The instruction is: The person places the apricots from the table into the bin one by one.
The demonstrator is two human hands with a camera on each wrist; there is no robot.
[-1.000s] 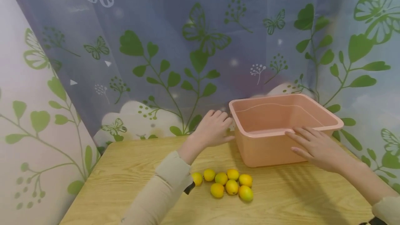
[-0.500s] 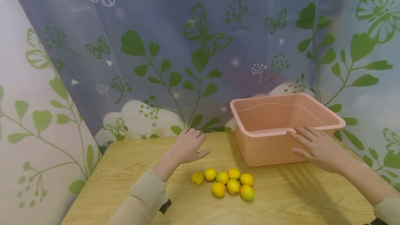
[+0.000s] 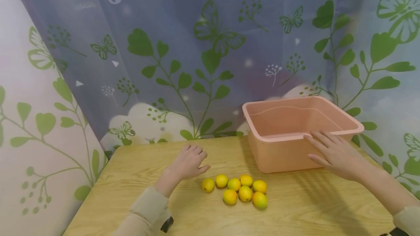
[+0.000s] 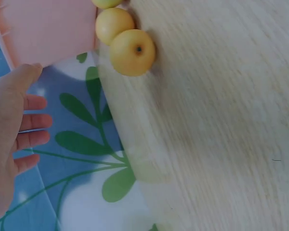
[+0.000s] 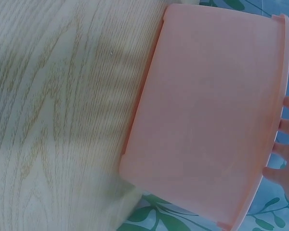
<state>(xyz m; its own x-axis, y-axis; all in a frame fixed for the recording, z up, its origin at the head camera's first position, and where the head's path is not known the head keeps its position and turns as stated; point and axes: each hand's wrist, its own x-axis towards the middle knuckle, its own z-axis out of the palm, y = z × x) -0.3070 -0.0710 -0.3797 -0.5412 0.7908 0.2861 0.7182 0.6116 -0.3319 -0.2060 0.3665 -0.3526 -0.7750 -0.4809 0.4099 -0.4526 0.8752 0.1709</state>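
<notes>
In the head view my left hand (image 3: 187, 161) hovers over the table with nothing in it, its fingers loosely bent and thumb pointing right. Several small yellow fruits (image 3: 245, 193), tinged orange and green, lie in a loose group just to its right. The left wrist view shows this hand (image 4: 9, 110) with fingers spread apart, near two whole fruits (image 4: 132, 53). My right hand (image 3: 338, 156) is at the near rim of a pink plastic basin (image 3: 269, 156), fingers extended over it. Seen from the right wrist, these fingertips (image 5: 274, 173) are right at the basin's rim.
The wood-grain table (image 3: 137, 185) ends against a blue curtain (image 3: 170, 10) printed with green leaves and butterflies. A paler printed sheet (image 3: 39, 156) hangs at the left. The basin stands at the back right, and its visible inside holds nothing.
My left hand has moved from beside the basin's left rim toward the left and nearer to me, uncovering the leftmost fruit. My right hand, the basin and the fruits have stayed put.
</notes>
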